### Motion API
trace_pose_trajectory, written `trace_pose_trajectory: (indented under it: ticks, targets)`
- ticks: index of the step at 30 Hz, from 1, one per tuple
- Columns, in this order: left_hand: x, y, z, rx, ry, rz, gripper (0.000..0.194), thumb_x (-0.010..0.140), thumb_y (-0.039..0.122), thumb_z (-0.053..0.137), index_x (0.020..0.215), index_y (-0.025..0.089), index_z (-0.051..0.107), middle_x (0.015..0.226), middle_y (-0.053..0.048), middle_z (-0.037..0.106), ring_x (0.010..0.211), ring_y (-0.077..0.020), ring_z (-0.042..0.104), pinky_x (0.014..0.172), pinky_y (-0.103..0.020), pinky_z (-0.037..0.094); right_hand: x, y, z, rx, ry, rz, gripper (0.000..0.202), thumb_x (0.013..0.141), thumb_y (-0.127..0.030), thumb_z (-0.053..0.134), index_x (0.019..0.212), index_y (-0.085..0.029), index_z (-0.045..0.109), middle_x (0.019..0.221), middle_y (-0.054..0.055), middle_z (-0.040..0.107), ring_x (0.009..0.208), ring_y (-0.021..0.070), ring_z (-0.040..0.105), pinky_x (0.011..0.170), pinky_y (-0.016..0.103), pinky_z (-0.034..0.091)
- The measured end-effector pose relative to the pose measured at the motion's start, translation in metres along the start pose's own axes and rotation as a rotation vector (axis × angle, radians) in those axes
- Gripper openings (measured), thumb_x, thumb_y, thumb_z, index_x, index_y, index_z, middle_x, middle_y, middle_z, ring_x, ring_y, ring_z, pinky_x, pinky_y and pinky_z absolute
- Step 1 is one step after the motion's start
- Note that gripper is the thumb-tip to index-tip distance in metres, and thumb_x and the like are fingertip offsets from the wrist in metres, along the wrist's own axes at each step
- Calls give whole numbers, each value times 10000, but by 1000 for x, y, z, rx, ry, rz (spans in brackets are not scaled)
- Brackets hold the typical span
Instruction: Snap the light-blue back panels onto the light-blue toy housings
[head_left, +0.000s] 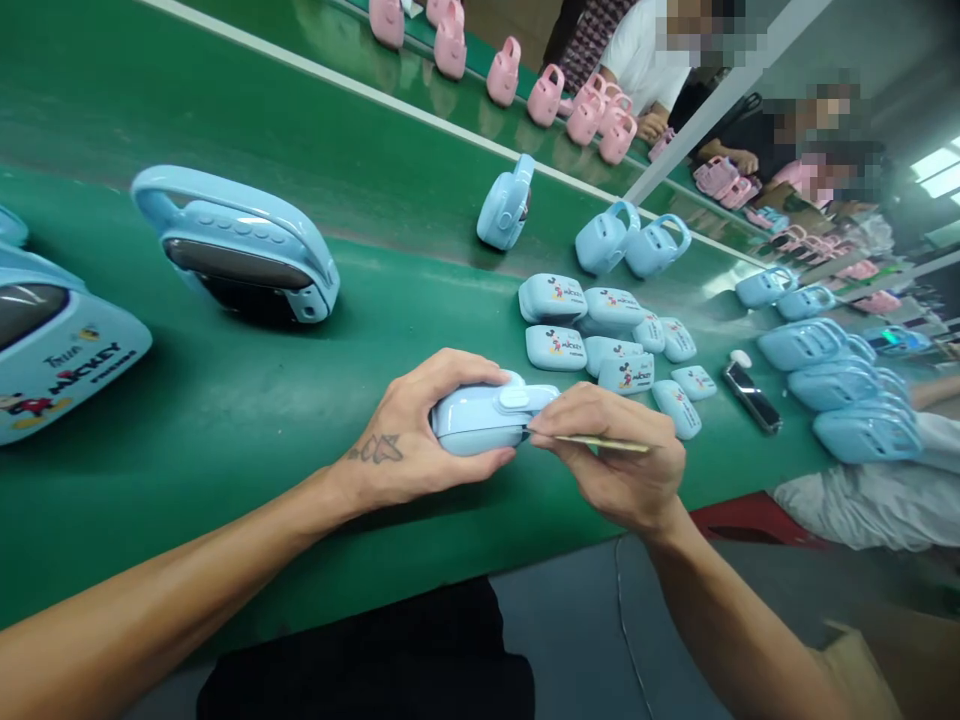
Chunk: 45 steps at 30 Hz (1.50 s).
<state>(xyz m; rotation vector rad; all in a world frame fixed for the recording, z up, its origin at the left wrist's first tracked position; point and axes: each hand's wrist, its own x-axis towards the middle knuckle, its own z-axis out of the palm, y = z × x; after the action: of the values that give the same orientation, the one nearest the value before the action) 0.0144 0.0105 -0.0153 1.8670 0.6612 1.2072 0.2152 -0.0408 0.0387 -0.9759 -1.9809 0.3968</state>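
Table edge [555, 550] at six, room at nine o'clock: your left hand [409, 435] grips the blue case [480, 420] at three, right hand [622, 465] apparently tweezers [615, 444].

Legible lettering: "MICKEY" above "FRIENDS" on the case [82, 345] at far left, script line above unclear; "MICKEY" on several covers [556, 348].

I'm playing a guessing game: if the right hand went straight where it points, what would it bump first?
The right hand, holding a thin tool, would likely meet the blue device in the left hand; whether they touch is unclear.
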Motion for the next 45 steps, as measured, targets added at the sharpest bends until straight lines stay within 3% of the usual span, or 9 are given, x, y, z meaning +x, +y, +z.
trace_pose_trajectory:
  ticks: [19,25,27,31,34,37,39,41,45]
  targets:
    - [2,2,0,21,2,-45,459,669,280,842,1090,253,663,1107,-57,708,1013,-250,682,894,-402,560,10,-9,1,-102,-83,95,167,859,-78,663,781,-221,703,754,12,736,700,170,692,665,309,561]
    - [3,3,-3,50,-22,-46,473,670,309,848,1098,268,652,1133,-61,709,1042,-272,683,913,-439,565,-9,8,-21,204,269,420,189,842,-229,734,938,-213,572,700,-32,691,529,130,643,543,269,548]
    - [4,3,-4,64,-23,-53,468,672,310,843,1096,272,649,1133,-60,708,1048,-276,684,901,-441,571,-29,21,-40,67,210,604,280,820,-286,760,982,-204,547,688,-39,683,514,125,630,527,252,536]
    - [4,5,-5,79,-23,-65,456,682,317,834,1097,269,650,1132,-64,708,1034,-278,689,894,-448,575,-74,55,-81,-253,-179,829,225,868,-375,681,794,-181,594,621,-12,657,510,142,603,475,243,478]
    - [4,4,-6,94,-26,-58,448,690,326,831,1097,266,653,1140,-70,707,1023,-276,691,908,-457,572,-86,67,-89,-458,-138,801,243,830,-403,715,883,-169,676,697,30,701,625,200,662,572,310,541]
    - [2,3,-7,136,-36,-77,473,693,340,822,1120,264,635,1144,-70,708,1012,-271,694,884,-445,580,-73,57,-64,-415,94,599,532,796,-396,761,1262,-178,624,1186,144,706,1083,290,671,916,454,556]
    - [1,3,-8,168,-33,-121,557,671,373,826,1169,262,602,1145,-75,711,974,-271,703,823,-428,594,-56,44,-33,-133,55,462,673,839,-386,729,1440,-209,484,1456,154,549,1335,289,530,1099,478,449]
    - [1,5,-9,187,-32,-179,619,650,412,825,1194,252,576,1130,-79,715,919,-266,710,755,-405,601,-39,32,-2,118,-40,387,749,846,-381,729,1503,-233,401,1546,135,453,1425,280,432,1174,468,368]
    - [3,11,-7,172,-39,-275,565,656,416,811,1141,232,588,1067,-56,716,876,-233,701,737,-358,586,-27,26,40,353,55,397,568,861,-335,719,1386,-265,513,1402,92,572,1304,256,537,1120,409,428]
